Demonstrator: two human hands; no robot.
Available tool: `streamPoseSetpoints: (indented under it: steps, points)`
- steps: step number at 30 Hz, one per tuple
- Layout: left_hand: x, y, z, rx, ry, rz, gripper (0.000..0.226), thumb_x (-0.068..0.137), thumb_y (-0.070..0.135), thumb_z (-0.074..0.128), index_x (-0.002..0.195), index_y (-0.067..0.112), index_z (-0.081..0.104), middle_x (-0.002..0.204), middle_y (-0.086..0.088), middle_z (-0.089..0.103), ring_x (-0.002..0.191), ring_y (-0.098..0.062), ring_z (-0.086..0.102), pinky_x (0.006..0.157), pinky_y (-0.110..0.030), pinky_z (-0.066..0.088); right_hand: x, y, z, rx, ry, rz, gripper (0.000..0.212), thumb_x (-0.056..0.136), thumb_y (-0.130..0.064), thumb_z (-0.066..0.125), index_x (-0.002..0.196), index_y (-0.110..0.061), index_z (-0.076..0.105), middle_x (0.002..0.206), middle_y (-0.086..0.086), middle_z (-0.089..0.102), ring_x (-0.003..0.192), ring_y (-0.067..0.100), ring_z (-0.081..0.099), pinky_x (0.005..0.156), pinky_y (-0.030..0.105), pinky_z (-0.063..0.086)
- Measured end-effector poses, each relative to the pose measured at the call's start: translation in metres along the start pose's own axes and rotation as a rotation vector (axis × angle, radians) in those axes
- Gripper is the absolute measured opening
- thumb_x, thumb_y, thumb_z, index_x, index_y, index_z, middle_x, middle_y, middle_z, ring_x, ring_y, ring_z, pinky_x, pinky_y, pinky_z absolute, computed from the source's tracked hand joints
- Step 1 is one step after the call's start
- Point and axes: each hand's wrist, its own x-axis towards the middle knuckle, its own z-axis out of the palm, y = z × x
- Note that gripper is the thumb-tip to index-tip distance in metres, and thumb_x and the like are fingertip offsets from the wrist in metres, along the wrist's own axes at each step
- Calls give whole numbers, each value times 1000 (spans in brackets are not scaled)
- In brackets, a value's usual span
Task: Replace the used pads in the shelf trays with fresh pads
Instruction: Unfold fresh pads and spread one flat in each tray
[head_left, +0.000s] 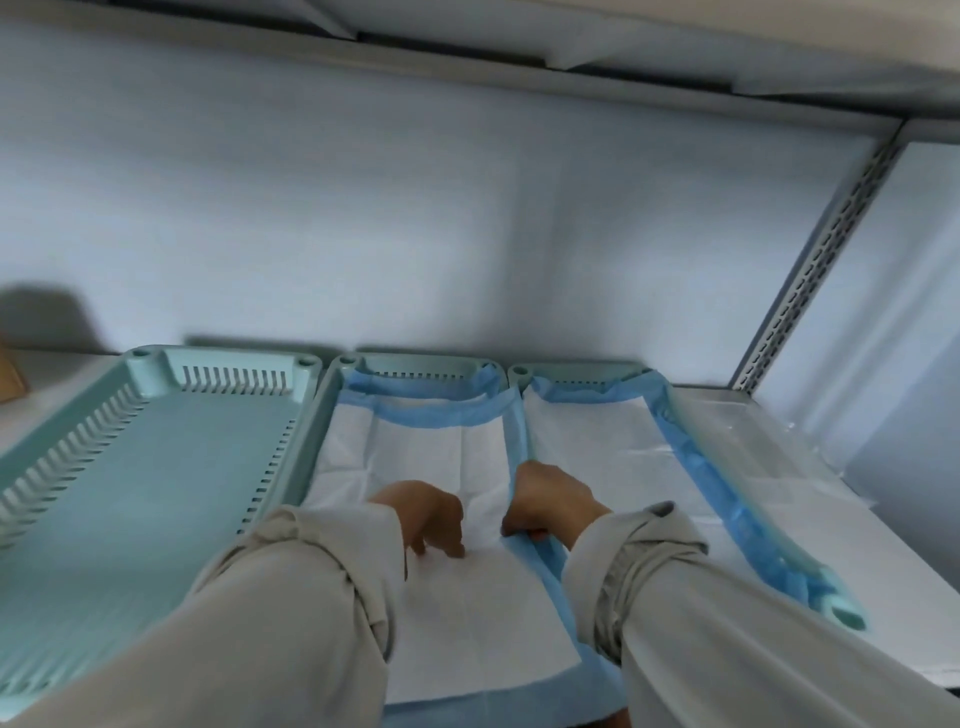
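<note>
A pale bluish-white back wall (415, 208) carries a dark soft-edged shadow (47, 317) at its lower left above a blurred brown corner (10, 376), a grey perforated metal upright (815, 260) along its right edge, and crinkled clear plastic film (753, 441) below its right end.

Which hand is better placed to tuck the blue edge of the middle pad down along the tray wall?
Probably the right hand: it already pinches the blue border of the middle pad beside the tray wall. The left hand only presses fingertips on the pad's white centre.
</note>
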Motion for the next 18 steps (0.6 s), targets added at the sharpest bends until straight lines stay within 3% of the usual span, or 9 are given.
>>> streamPoseSetpoints:
  steps: [2,3,5,8,11,13,16,18]
  points:
    - [3,-7,-1,-134,0,-19,66,97,21,51,152,17,15,146,-13,39,130,-26,47,97,-39,50,6,-4,1,59,15,27,19,79,-13,65,92,-13,51,95,5,64,87,21,66,80,30,53]
    - [5,-10,-1,-182,3,-25,65,97,20,51,151,18,16,145,-12,39,129,-26,48,98,-44,50,10,-4,2,136,7,48,19,78,-9,64,90,-12,51,93,7,64,89,24,68,82,33,55]
    - [7,-12,-2,-233,51,-18,58,98,22,49,149,19,22,145,-12,38,126,-27,49,95,-45,52,12,-4,6,258,-32,81,21,75,-5,67,87,-10,50,88,9,59,94,28,67,81,35,56]
    - [6,-5,-5,-345,254,64,46,100,27,42,143,12,37,141,-13,42,121,-31,53,91,-43,54,11,-2,15,275,-34,36,28,76,-4,68,104,-4,62,98,11,61,102,27,63,84,33,53]
    - [4,7,-9,-519,353,144,49,99,42,41,133,7,46,130,-14,55,114,-29,58,87,-39,56,0,-8,26,236,112,-108,16,84,-13,63,98,-16,71,108,2,69,100,20,64,91,34,52]
    - [4,9,-8,-526,369,156,49,94,47,48,119,6,55,116,-15,63,105,-27,64,79,-37,59,-11,-13,28,191,118,-208,14,87,-14,62,94,-23,70,110,-1,69,101,17,64,93,33,51]
    - [11,6,-5,-467,386,126,25,88,23,61,99,1,56,97,-19,68,86,-28,71,67,-36,61,-24,-11,23,275,-104,-311,22,83,-8,68,103,-13,74,113,3,69,99,14,62,98,26,46]
    - [13,2,-3,-465,388,90,11,88,8,57,97,3,54,94,-20,68,78,-27,72,59,-32,61,-24,-5,15,439,-137,-194,23,83,-8,67,106,-9,73,103,6,69,91,13,58,90,26,47]
